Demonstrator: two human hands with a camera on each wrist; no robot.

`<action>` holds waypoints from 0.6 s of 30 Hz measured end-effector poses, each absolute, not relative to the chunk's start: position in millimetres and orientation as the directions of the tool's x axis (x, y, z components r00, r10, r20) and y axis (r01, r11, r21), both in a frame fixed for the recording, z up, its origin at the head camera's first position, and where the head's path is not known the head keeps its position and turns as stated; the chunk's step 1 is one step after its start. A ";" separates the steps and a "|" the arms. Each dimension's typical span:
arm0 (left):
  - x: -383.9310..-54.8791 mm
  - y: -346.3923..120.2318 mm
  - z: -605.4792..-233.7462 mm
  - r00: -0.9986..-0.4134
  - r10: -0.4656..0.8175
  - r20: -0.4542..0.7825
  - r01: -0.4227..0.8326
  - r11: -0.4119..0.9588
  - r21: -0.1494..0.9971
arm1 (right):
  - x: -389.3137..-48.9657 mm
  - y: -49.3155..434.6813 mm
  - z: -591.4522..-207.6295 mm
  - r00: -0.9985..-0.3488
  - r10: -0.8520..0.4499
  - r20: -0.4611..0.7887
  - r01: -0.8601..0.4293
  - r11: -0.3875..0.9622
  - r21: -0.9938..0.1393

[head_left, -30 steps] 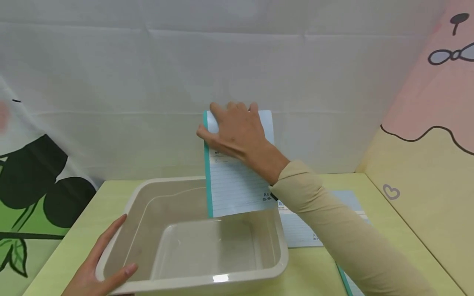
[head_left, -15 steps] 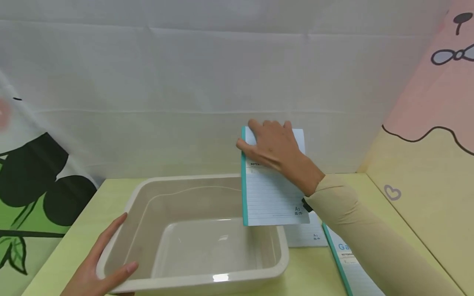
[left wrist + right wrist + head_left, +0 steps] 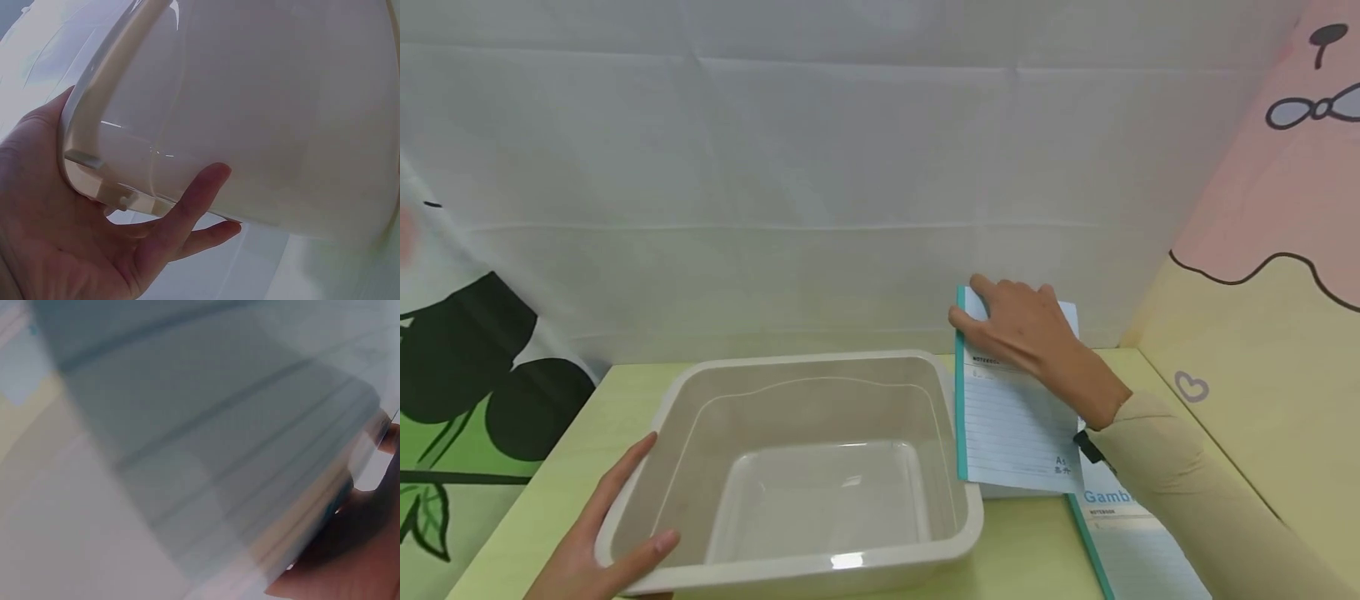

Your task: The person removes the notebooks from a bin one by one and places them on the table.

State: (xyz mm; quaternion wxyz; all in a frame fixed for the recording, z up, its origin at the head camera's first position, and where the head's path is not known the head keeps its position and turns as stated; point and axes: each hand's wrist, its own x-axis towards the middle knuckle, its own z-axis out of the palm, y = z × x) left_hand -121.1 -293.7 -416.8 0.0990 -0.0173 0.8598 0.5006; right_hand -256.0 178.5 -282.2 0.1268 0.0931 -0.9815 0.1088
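My right hand [image 3: 1028,333] grips a notebook [image 3: 1018,433] by its top edge. The notebook has a pale lined cover and a teal spine, and hangs upright just right of the basin. Up close in the right wrist view, the lined notebook [image 3: 219,419] is blurred, with part of the right hand [image 3: 356,550] at its edge. My left hand [image 3: 595,533] holds the left front corner of a beige plastic basin [image 3: 842,364]. In the left wrist view the left hand [image 3: 81,231] wraps that corner, its fingers against the basin wall [image 3: 250,112].
Another notebook [image 3: 1142,550] lies on the yellow-green table [image 3: 1022,550] at the right, partly under my sleeve. Part of a further notebook shows behind the held one. A white sheet [image 3: 820,150] hangs behind the table, and a printed panel [image 3: 1247,350] stands at the right.
My right hand has carried the notebook right and down, from over the basin to beside its right rim. The left hand and basin have stayed in place.
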 end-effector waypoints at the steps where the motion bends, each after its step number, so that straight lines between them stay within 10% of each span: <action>1: -121.1 -293.5 -416.6 -0.980 0.070 -0.188 -0.129 0.498 0.858 | -254.1 182.6 -284.5 -0.956 -0.150 0.254 -0.203 0.959 -0.199; 18: -122.0 -293.0 -415.1 -0.975 0.048 -0.219 -0.162 0.524 0.836 | -229.9 209.1 -325.0 -0.967 -0.193 0.169 -0.225 0.952 -0.205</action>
